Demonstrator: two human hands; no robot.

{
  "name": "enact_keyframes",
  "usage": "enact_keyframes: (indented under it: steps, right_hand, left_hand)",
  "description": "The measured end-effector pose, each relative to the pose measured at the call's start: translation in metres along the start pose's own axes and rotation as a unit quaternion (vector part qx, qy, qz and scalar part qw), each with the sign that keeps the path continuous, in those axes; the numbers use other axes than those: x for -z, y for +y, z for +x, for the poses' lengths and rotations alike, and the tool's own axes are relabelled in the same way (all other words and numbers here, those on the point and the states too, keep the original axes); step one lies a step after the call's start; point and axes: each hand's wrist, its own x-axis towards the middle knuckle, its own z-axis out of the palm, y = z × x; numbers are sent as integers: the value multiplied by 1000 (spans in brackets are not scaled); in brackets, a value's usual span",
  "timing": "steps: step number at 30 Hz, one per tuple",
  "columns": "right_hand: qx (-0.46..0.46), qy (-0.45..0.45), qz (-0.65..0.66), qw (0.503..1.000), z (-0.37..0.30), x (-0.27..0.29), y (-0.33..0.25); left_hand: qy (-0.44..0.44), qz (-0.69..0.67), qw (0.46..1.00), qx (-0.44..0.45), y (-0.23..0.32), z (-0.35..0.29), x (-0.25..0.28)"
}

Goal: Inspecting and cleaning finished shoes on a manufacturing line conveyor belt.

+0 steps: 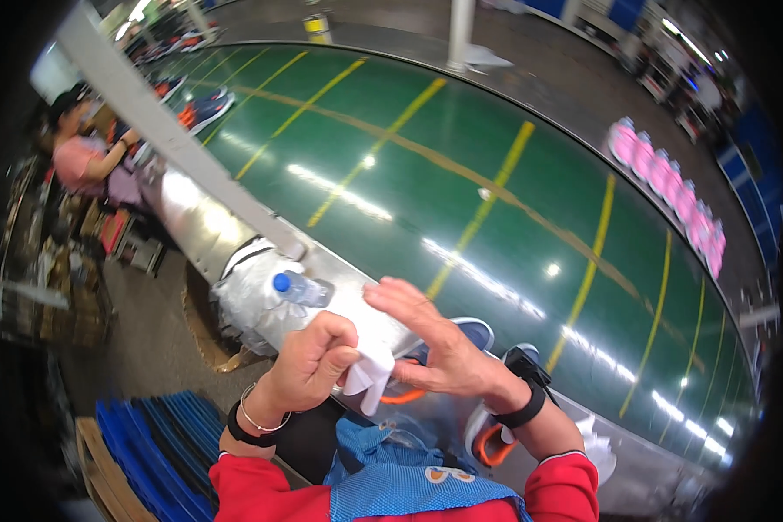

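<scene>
My left hand is closed, thumb against the curled fingers, on a thin white sheet that looks like paper or cloth. The sheet hangs down between my two hands. To its right, my right hand is spread, fingers stretched out and apart from the thumb. Partly hidden behind that hand lies a navy shoe with a white sole; orange shows below the hand. Another shoe with an orange inside rests by my right forearm. Beyond my left hand a clear bottle with a blue cap lies tilted.
A white plastic bag hangs at the metal ledge. Past it runs a wide green belt with yellow lines. Pink bottles line its far side. Blue stacked panels stand lower left. A co-worker handles shoes at far left.
</scene>
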Motion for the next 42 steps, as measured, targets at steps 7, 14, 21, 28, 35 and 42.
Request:
enact_keyframes:
  steps: [7,14,21,28,35,42]
  right_hand:
    - [-195,46,110,973,-146,57,-13]
    - [-218,452,482,718,-257,46,-25]
    - [-171,510,520,663,-327,15,-53]
    - [-294,513,370,716,-327,17,-46]
    - [-255,345,321,845,-284,21,-40]
    - [-333,241,427,806,-209,-8,-12]
  left_hand:
    - [-250,30,967,-33,14,20,-104]
    - [-384,185,857,-290,12,0,-227]
    - [-445,156,854,-220,-4,-48,-280]
    - [-346,124,929,-45,3,-63,-276]
    - [-253,19,955,150,-9,-73,-232]
    - [-18,-47,991,125,-36,-86,-170]
